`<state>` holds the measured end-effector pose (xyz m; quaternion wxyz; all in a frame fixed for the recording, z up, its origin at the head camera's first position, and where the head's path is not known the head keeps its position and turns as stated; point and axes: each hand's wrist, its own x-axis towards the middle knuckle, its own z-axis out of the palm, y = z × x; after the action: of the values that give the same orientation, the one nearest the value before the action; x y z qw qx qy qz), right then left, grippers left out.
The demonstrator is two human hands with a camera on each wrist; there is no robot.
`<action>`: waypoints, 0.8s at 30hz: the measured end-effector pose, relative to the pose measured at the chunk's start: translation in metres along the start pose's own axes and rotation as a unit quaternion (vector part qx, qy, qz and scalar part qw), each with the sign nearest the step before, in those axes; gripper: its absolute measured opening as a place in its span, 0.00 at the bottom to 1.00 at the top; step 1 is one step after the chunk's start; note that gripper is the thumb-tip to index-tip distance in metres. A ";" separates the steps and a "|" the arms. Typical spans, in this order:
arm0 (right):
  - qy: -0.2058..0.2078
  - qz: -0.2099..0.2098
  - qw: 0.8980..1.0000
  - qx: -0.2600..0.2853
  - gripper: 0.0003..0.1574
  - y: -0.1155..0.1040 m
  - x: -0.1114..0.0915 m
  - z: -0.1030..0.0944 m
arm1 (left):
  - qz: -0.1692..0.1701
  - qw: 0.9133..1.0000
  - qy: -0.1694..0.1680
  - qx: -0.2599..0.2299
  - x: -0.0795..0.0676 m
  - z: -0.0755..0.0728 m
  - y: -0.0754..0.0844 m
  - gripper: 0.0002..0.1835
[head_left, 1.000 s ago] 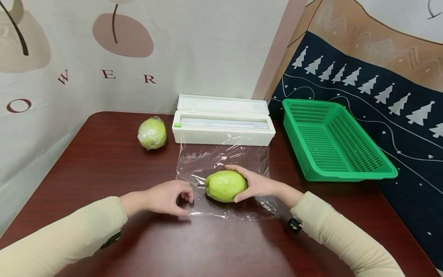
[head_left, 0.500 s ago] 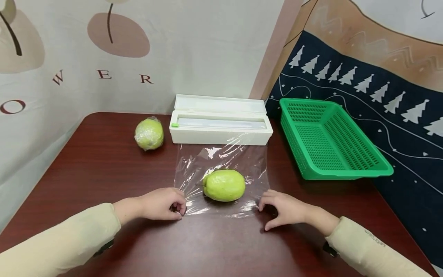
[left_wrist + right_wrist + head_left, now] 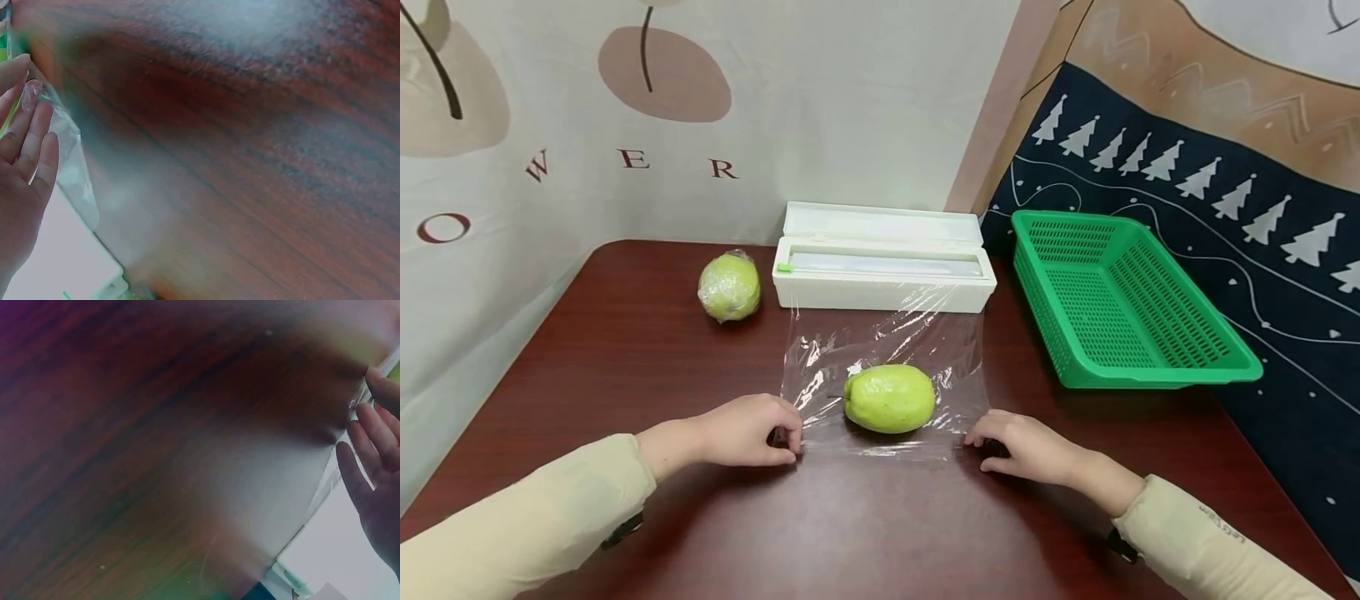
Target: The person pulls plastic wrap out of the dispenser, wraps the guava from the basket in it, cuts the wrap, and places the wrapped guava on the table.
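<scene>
Clear film [image 3: 887, 333] is spread under the green fruit [image 3: 889, 399], and it all plays out around that fruit. Closest in, on its near side, bare worktop [image 3: 880, 533] runs wide, plenty of room to lift or draw back. Either side of the fruit and slightly nearer, here's the action: left hand [image 3: 748, 429] at one near corner of the film, fingers bent in, thumb close to them, a crumple of film caught at the tips. Right hand [image 3: 1030, 446] at the other near corner, fingers bent, thumb apart from them; whether they pinch any film, I cannot tell.

Nobody is touching the fruit, lying on its side, and there's my worry: raise one corner faster than the other and it could roll. Thin film pulled hard could fold onto itself or split. Just beyond the fruit, it runs back to the white box [image 3: 883, 293], lid [image 3: 883, 222] up; a sharp tug might drag that box forward. Far left of the fruit, near the back edge, sits a wrapped fruit [image 3: 728, 287], well apart from any hand. Far right of the fruit, the green basket [image 3: 1157, 377] juts past the worktop's edge as I see it; a wide swing that way might knock it.
</scene>
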<state>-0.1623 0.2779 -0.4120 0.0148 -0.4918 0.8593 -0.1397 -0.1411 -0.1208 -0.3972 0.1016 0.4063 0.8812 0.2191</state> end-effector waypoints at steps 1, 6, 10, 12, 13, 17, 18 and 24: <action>0.002 0.003 1.000 -0.002 0.15 0.001 0.000 0.000 | 0.000 1.000 0.002 0.000 0.000 -0.001 0.000 0.07; 0.021 -0.011 0.999 -0.037 0.07 0.002 0.000 0.001 | 0.008 1.000 0.006 -0.004 0.000 -0.005 0.002 0.08; 0.021 -0.020 0.998 -0.048 0.07 0.002 0.000 -0.001 | 0.009 1.000 -0.001 -0.001 0.000 -0.007 0.004 0.08; 0.019 -0.019 0.998 -0.050 0.07 0.002 0.000 -0.004 | 0.009 1.000 -0.001 0.008 0.000 -0.010 0.005 0.08; 0.018 -0.017 0.998 -0.052 0.07 0.002 0.000 -0.005 | 0.010 1.000 -0.001 0.012 0.000 -0.011 0.006 0.08; 0.020 -0.006 0.999 -0.048 0.07 0.001 0.001 -0.013 | 0.011 0.999 0.003 0.031 0.000 -0.019 0.008 0.08; 0.022 -0.005 0.999 -0.045 0.08 0.002 0.001 -0.015 | 0.010 0.999 0.002 0.033 0.000 -0.021 0.009 0.07; 0.040 -0.006 0.999 -0.037 0.09 0.003 0.002 -0.024 | 0.012 0.998 0.020 0.064 0.002 -0.034 0.014 0.07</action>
<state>-0.1698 0.2836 -0.3899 -0.0385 -0.4908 0.8610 -0.1276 -0.1449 -0.1220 -0.3611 0.0556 0.4180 0.8904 0.1713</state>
